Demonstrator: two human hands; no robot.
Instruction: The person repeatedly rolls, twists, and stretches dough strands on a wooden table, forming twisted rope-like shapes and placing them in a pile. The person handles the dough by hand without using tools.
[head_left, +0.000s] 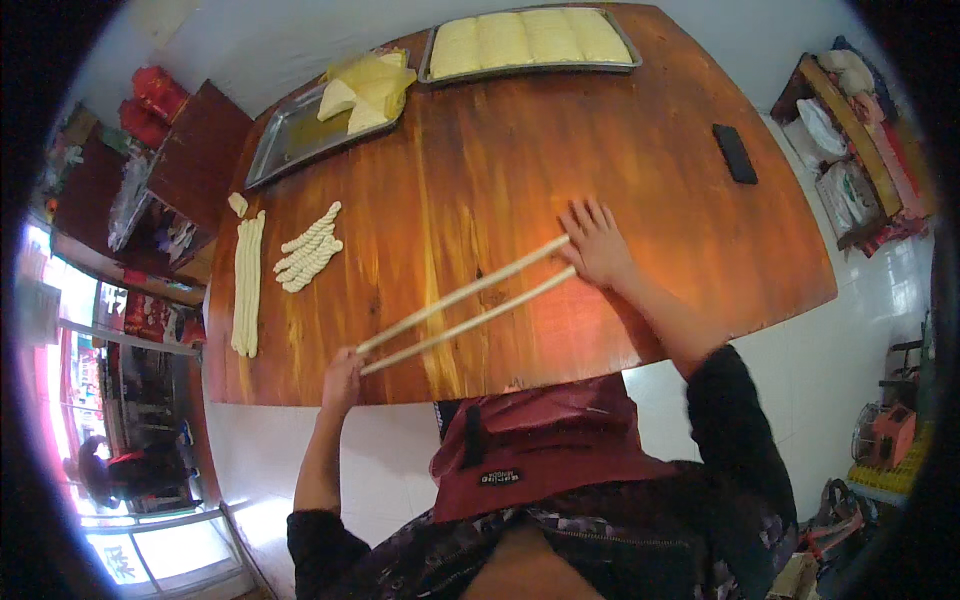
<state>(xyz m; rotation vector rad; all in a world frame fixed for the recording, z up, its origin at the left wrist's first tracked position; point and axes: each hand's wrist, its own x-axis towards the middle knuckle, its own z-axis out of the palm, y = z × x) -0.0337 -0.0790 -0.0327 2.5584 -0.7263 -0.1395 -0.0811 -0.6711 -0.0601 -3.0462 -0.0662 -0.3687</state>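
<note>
Two long, thin dough strands (469, 322) stretch slantwise across the front of the wooden table. My left hand (345, 379) closes around their near left ends at the table's front edge. At the other end my right hand (596, 247) lies flat with fingers spread, covering the strand ends; whether they join beneath it is hidden. Left of the strands sits a small group of twisted dough pieces (309, 251). Beyond that, several straight dough ropes (248, 285) lie side by side, with a small dough lump (238, 204) just above them.
At the back stands a metal tray (529, 70) filled with pale dough slabs (532, 37). Another metal tray (281, 146) holds dough pieces and yellowish sheeting (382, 82). A black phone-like object (735, 154) rests at the right. Shelves (847, 165) stand past the table's right edge.
</note>
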